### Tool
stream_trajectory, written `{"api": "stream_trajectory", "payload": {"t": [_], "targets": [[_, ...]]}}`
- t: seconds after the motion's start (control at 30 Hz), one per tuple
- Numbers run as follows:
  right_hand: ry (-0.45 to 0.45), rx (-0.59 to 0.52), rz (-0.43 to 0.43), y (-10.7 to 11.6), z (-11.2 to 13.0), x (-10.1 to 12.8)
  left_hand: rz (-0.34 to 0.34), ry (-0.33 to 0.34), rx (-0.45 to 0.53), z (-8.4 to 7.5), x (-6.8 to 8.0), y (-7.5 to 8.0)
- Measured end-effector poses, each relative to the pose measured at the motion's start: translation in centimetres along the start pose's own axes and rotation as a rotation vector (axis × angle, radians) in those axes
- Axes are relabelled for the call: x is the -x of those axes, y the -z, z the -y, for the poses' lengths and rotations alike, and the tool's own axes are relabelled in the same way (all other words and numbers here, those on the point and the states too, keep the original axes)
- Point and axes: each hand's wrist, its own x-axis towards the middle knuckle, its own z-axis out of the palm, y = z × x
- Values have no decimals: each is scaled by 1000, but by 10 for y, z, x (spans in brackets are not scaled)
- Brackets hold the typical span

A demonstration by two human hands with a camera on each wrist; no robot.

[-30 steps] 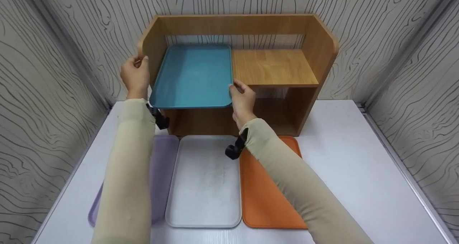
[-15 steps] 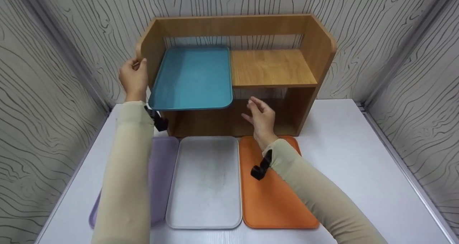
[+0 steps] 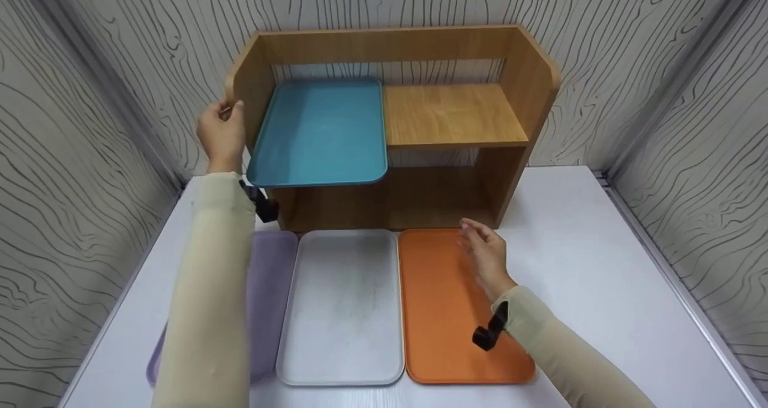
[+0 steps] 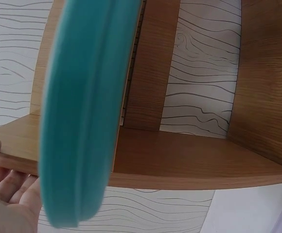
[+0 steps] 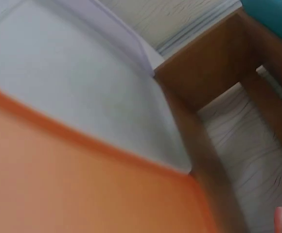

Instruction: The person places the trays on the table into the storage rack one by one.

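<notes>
Drawn back from the blue tray (image 3: pixel 324 132), your right hand (image 3: pixel 487 257) hangs empty, the orange tray (image 3: pixel 450 330) below, your left hand (image 3: pixel 222 133) gripping the shelf (image 3: pixel 456 115), seemingly to steady it.

Head view: looking forward and down from above, farthest off, taking in the wooden shelf (image 3: pixel 456 114) at upper centre. Left wrist view: facing into the shelf, turned sideways, catching the teal tray (image 4: pixel 78 121) very near, left of centre. Right wrist view: looking aslant across the orange tray (image 5: pixel 58 179), lower left, close up. Sharing across all three: shelf, teal tray.
</notes>
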Motion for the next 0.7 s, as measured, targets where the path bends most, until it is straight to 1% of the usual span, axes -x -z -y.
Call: {"api": "stream_trajectory", "payload": {"t": [0.07, 0.17, 0.27, 0.33, 0.4, 0.47, 0.53, 0.7], "targets": [[-8, 19, -16, 11, -8, 3, 1, 1, -1, 1, -1, 1], [-34, 39, -4, 28, -16, 9, 8, 8, -6, 2, -1, 1], [-60, 28, 0, 45, -24, 16, 13, 13, -12, 2, -1, 1], [-60, 25, -13, 55, -29, 21, 14, 16, -16, 2, -1, 1], [-43, 49, -30, 66, -34, 28, 15, 18, -14, 2, -1, 2], [-28, 97, -55, 76, -39, 34, 15, 18, -12, 2, -2, 2], [-26, 173, -79, 86, -44, 40, 14, 15, -16, 2, -2, 2], [-63, 346, -116, 107, -54, 52, 2, -17, -35, 3, -3, 0]]}}
